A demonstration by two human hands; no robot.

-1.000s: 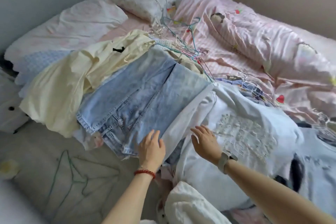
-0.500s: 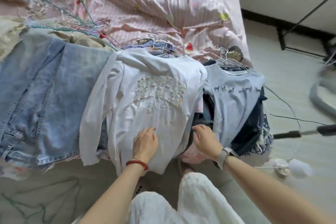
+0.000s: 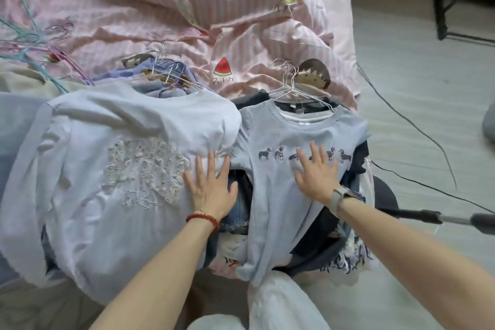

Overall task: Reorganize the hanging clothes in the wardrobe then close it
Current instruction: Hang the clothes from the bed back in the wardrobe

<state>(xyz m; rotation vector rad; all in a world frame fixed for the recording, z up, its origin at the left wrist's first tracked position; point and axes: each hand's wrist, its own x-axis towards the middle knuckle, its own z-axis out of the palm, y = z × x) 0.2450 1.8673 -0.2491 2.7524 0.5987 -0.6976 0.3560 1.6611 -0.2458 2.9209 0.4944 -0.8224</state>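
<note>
Pink striped bedding [image 3: 171, 2] with fruit prints is covering the bed, and two piles of clothes on hangers are lying across its near edge. On the left pile a white top [image 3: 107, 169] with raised lace lettering is lying uppermost, its neck pointing toward wire hangers [image 3: 163, 72] that are sticking out over purple cloth. Just beside it on the right a light blue T-shirt [image 3: 278, 195] with a row of small dogs is lying on top of dark clothes, its own white wire hanger [image 3: 292, 88] poking out at the collar. The left hand [image 3: 211, 187], wearing a red bead bracelet, is resting flat with its fingers straight and spread on the right edge of the white top, grasping nothing. The right hand [image 3: 316, 171], wearing a watch, is pressing flat with fingers spread on the dog print of the blue T-shirt, also grasping nothing. Coloured wire hangers [image 3: 32, 43] are lying in a tangle at the far left. A black cable [image 3: 417, 128] is trailing over the pale floor on the right
</note>
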